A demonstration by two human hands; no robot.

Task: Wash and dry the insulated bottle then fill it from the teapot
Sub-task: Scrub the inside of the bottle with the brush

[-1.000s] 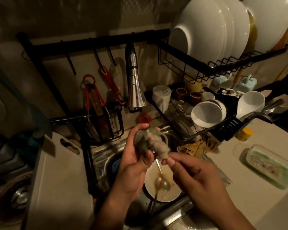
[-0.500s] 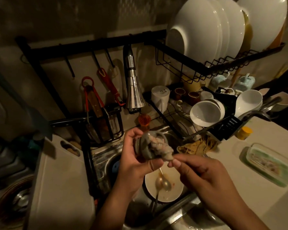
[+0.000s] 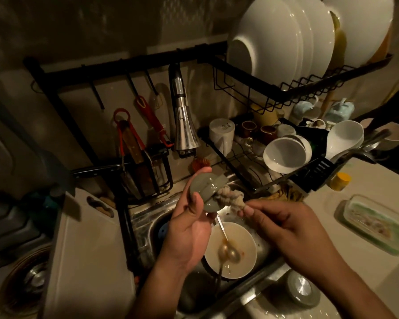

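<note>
Gripping the round grey-green bottle lid (image 3: 205,192) over the steel sink (image 3: 148,217), the left hand (image 3: 189,226) curls round its rim while the right hand (image 3: 293,231) pinches the lid's pale knotted cord (image 3: 230,199). The grey-green insulated bottle (image 3: 302,290) stands at the countertop's (image 3: 323,203) front edge, just right of the sink. If slippery, the lid could drop onto the soiled white plate (image 3: 247,240) below, and the right forearm might topple the bottle.

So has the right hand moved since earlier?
Yes, slightly: the right hand has pulled the cord rightward, away from the lid, toward the right rim of the plate.
</note>
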